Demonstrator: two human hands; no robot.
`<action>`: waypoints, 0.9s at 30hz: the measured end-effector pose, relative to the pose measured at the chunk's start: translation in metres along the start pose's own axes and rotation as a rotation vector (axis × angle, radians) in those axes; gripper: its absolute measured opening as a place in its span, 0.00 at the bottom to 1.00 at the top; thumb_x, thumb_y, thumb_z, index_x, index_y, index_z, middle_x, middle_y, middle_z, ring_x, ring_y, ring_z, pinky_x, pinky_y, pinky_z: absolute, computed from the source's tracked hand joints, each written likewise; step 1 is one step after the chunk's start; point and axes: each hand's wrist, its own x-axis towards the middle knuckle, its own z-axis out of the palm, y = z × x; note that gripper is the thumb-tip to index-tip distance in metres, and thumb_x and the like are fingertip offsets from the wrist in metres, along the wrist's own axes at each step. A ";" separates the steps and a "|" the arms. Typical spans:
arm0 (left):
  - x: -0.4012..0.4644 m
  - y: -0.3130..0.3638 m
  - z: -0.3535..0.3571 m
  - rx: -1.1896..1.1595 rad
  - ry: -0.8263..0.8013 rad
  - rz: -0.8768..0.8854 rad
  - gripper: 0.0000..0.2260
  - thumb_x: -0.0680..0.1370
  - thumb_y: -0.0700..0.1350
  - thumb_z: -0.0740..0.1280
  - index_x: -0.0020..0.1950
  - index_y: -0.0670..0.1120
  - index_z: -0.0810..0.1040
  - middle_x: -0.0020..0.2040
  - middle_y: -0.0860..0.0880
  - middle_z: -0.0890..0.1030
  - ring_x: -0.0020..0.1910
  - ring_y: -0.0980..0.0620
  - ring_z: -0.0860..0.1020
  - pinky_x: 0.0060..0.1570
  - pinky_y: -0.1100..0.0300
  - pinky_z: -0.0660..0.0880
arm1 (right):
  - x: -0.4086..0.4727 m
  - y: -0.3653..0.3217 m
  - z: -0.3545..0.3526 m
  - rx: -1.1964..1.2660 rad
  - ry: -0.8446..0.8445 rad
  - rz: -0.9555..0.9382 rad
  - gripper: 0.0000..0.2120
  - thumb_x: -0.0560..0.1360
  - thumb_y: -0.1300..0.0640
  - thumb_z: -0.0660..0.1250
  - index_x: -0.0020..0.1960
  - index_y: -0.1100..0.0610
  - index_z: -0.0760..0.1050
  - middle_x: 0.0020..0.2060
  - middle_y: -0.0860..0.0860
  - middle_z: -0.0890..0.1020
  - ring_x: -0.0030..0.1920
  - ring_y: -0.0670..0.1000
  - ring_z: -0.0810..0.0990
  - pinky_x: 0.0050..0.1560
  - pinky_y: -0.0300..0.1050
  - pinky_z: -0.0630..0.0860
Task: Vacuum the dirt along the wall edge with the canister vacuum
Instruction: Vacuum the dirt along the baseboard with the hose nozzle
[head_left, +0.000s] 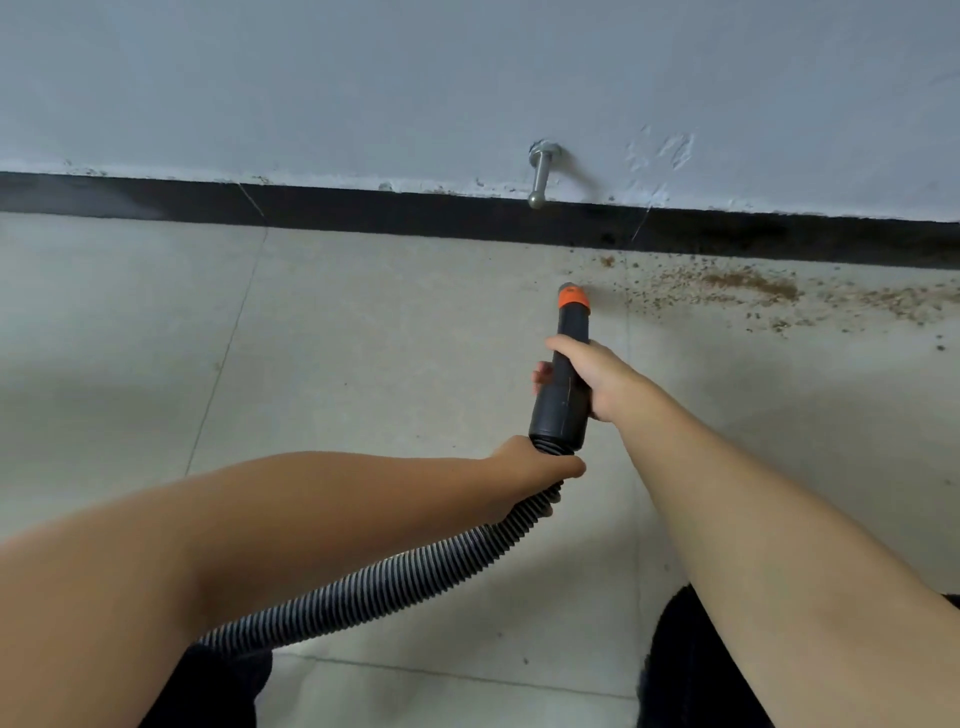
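Note:
A black vacuum nozzle (563, 384) with an orange tip (572, 299) points at the floor near the wall. My right hand (597, 376) grips the nozzle's black handle from the right side. My left hand (530, 470) holds the ribbed grey hose (395, 574) just below the handle's collar. The hose runs down to the lower left and passes behind my left forearm. Brown dirt (748, 288) lies scattered along the black baseboard (363, 208), starting just right of the orange tip and stretching to the right edge. The canister is out of view.
A metal door stop (540, 174) sticks out of the grey wall above the baseboard, just left of the nozzle tip. The floor is pale tile (363, 364) with thin joints. My dark trouser legs (691, 670) show at the bottom.

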 end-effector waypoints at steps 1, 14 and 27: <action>0.001 0.004 0.009 -0.020 0.023 0.000 0.08 0.73 0.44 0.70 0.45 0.44 0.73 0.34 0.47 0.75 0.27 0.53 0.75 0.25 0.66 0.73 | 0.001 -0.004 -0.004 -0.036 0.002 0.005 0.10 0.75 0.59 0.67 0.52 0.58 0.68 0.30 0.55 0.81 0.28 0.53 0.81 0.39 0.49 0.80; 0.021 0.058 0.089 -0.398 0.140 0.015 0.07 0.75 0.44 0.69 0.45 0.44 0.72 0.34 0.46 0.76 0.27 0.51 0.75 0.23 0.66 0.74 | 0.003 -0.063 -0.025 -0.730 -0.135 0.006 0.09 0.73 0.56 0.66 0.49 0.58 0.70 0.25 0.51 0.80 0.31 0.52 0.79 0.45 0.47 0.79; -0.010 0.004 0.075 0.027 -0.166 -0.083 0.10 0.75 0.46 0.71 0.48 0.44 0.72 0.36 0.47 0.76 0.28 0.53 0.76 0.28 0.64 0.75 | -0.030 0.011 -0.071 -0.187 0.045 0.107 0.08 0.74 0.57 0.66 0.49 0.58 0.68 0.29 0.52 0.79 0.25 0.50 0.78 0.33 0.43 0.76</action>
